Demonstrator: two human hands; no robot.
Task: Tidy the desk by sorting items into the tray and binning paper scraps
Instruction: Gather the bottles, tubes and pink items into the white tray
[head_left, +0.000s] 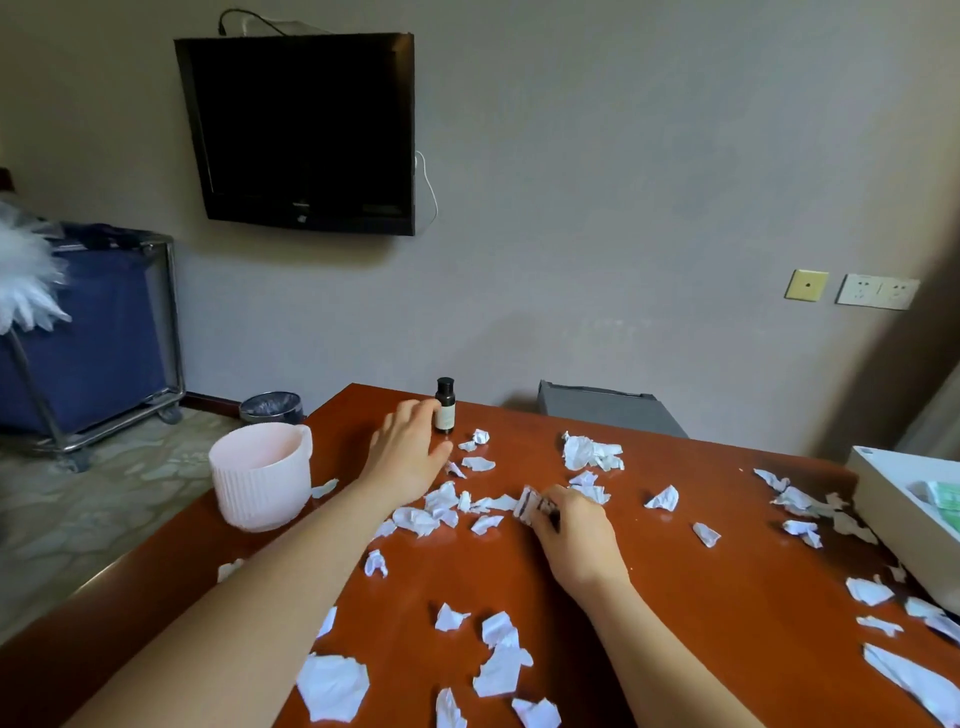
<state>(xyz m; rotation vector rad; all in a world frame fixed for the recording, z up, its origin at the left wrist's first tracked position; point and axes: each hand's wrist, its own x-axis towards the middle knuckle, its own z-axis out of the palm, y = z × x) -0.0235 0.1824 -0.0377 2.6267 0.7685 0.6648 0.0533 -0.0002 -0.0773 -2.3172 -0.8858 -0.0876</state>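
Left hand (410, 452) lies relaxed on the red-brown desk (649, 597), fingers loosely spread, fingertips right beside the small dark bottle (444, 408) and not wrapped round it. Right hand (576, 540), nearer the camera than the bottle and a touch to its right, pinches a crumpled paper scrap (527, 503) with dark print. Loose paper scraps (501, 670) litter the wood all round. Pink ribbed bin (260, 483) stands left of the bottle, and the white tray (883, 488) sits far to its right, at the desk edge.
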